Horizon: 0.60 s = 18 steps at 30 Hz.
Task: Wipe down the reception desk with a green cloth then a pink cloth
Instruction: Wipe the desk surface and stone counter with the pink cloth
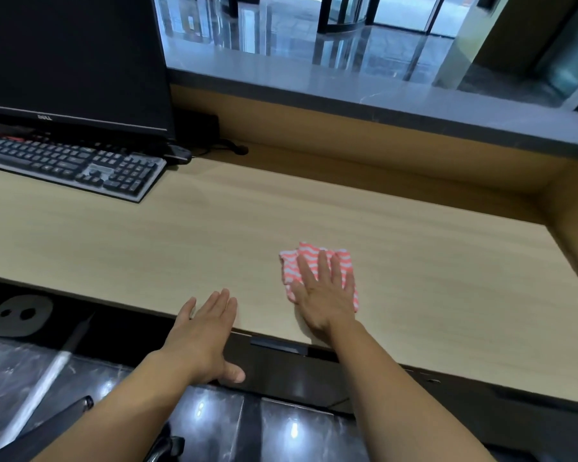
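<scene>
Dark polished floor tiles [294,428] and part of a chair lie nearest, below the person's two forearms. Next comes the front edge of the pale wood-grain bench [447,261], where the left hand [204,331] rests with fingers spread flat on top and the thumb hooked under the lip, holding nothing. Just right of it, the right hand [327,295] lies palm-down with fingers splayed, pressing the folded pink-and-white striped cloth [291,265] against the surface; it does not pinch it. No green cloth is visible, so this looks like the second pass, the pink one. Most of the surface stretches unwiped-looking to the right and back. Further off to the left sit the black keyboard [80,165], the Dell monitor [70,61] and a cable [227,148] trailing along the back wall; beyond them the stone counter ledge [347,78] and the lobby. With only a flat palm on it, the cloth could bunch or slip out on a fast stroke, and a wide sweep leftward risks shoving the keyboard or snagging the cable.
</scene>
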Motion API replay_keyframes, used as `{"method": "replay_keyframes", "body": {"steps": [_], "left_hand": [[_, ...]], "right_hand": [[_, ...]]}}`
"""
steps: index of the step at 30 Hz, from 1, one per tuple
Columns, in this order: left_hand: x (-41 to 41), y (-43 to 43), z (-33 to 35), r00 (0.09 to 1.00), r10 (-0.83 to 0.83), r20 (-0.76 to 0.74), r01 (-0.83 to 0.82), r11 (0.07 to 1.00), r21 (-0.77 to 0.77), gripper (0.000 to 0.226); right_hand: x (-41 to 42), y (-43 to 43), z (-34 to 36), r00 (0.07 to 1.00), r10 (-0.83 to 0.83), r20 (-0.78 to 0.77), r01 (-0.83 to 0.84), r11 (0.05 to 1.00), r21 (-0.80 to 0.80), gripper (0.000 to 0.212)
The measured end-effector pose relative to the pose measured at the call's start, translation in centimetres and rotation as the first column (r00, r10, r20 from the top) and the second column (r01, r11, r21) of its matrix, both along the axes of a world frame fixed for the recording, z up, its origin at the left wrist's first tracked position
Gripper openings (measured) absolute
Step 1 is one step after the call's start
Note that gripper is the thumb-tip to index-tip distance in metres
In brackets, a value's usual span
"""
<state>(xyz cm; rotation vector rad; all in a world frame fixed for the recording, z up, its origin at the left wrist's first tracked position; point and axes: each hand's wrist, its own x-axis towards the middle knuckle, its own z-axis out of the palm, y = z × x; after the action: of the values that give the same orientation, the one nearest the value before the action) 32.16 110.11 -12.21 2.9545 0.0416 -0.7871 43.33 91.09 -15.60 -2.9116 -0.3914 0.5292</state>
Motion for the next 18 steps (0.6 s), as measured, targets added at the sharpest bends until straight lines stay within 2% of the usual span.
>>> {"method": "replay_keyframes", "body": {"steps": [4,8,10,13,18], "left_hand": [[-0.4,-0.3,0.2,1.0,0.004,0.023,-0.003,1.0,-0.024,0.12],[-1.0,-0.3,0.2,0.998,0.043,0.056,-0.039,0.997,-0.067,0.122],[-1.3,-0.2,0.4,0.996,0.055,0.068,-0.049,0.996,-0.075,0.123],[-1.7,0.2,0.5,0.992,0.072,0.099,-0.066,0.996,-0.06,0.123],[-1.8,0.1,0.6,0.989,0.072,0.132,-0.068,0.997,-0.038,0.126]], "right_hand": [[0.3,-5.9,0.4,0.986,-0.166,-0.009,0.165,0.984,-0.065,0.058],[-0.2,-4.8,0.4,0.97,-0.242,-0.001,0.241,0.968,-0.063,0.059],[-1.3,-1.7,0.2,0.986,-0.165,0.017,0.166,0.985,-0.053,0.059],[-3.8,4.3,-0.1,0.998,0.055,0.018,-0.055,0.998,-0.023,0.059],[-5.9,9.2,-0.4,0.941,0.339,-0.013,-0.339,0.938,-0.071,0.062]]}}
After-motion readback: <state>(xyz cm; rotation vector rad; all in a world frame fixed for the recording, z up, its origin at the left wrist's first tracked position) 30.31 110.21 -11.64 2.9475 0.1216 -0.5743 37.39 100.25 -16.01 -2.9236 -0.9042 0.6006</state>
